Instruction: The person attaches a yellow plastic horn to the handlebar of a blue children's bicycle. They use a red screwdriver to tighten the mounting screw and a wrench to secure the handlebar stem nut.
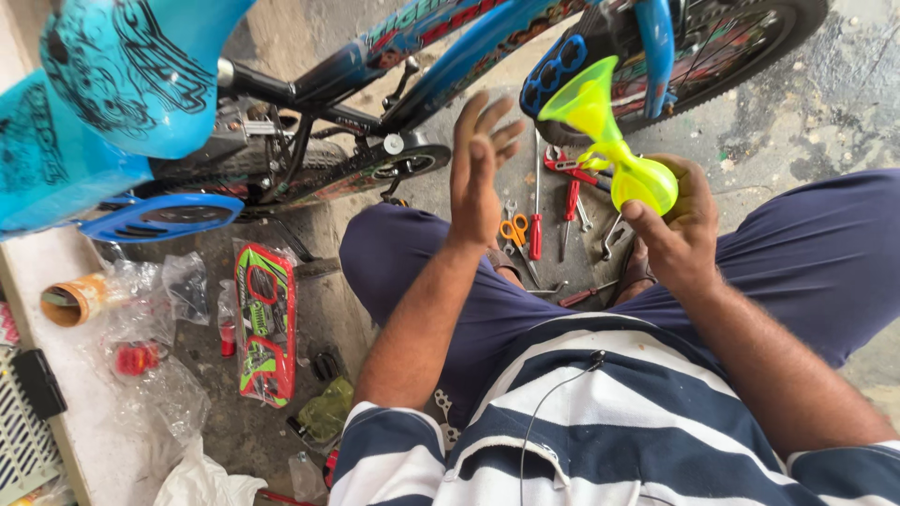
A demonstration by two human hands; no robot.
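Two hands in view; I read them as follows. Right hand [680,230] is closed around the round bulb end of a neon yellow-green bike horn [614,145], thumb pressed on the bulb's near side, fingers wrapped behind. Horn's flared funnel mouth sticks up and left, clear of the grip, overlapping the blue bicycle [450,56] frame behind it. Horn mat'l: glossy, translucent plastic w/ a soft-looking bulb and narrow ribbed neck. Left hand [478,169] is released, palm flat, fingers spread, holding nothing; it sits just left of the horn, not touching it.

Below the hands, on rough concrete floor [825,94], approx. between my knees: red-handled screwdriver [535,230], orange-handled scissors [513,230], red pliers [567,167], steel wrenches [614,234]. Left side: red/green printed packaging [265,323], crinkled clear plastic bags [159,309], orange tape roll [70,300].
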